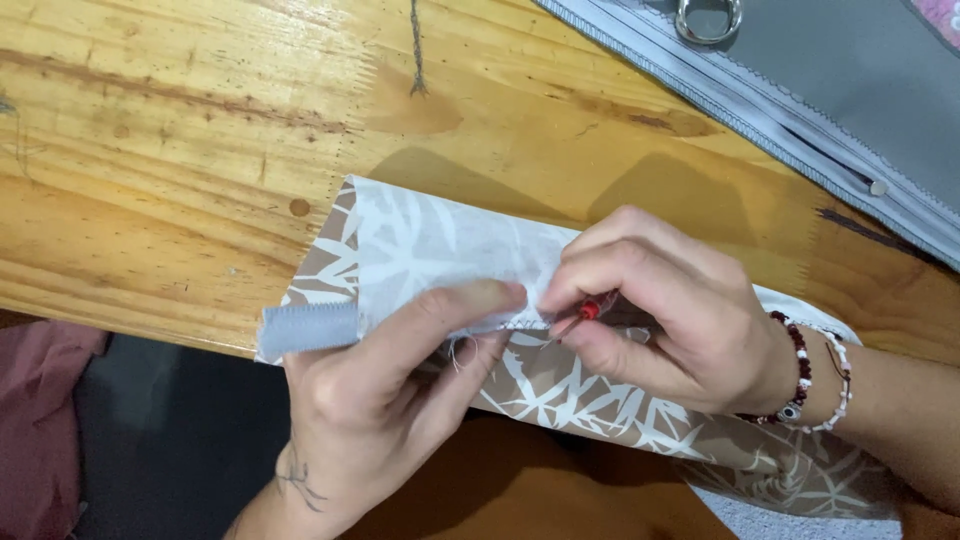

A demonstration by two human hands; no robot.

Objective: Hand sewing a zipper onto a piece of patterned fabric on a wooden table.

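Observation:
A piece of fabric [420, 240] with a brown and white leaf print lies over the front edge of a wooden table [150, 150], its pale underside turned up. My left hand [380, 390] pinches the fabric at a seam, thumb on top, beside a grey strip [308, 327] sewn to its edge. My right hand [660, 310] holds a small tool with a red tip [590, 310], like a seam ripper, pressed to the seam right next to my left thumb. Loose thread ends show at the seam. Beaded bracelets [815, 375] circle my right wrist.
A grey fabric item with a zipper and a metal ring [800, 80] lies at the back right of the table. A short piece of twine [416, 50] hangs at the top centre. Pink cloth [40, 430] shows below the table edge at the left.

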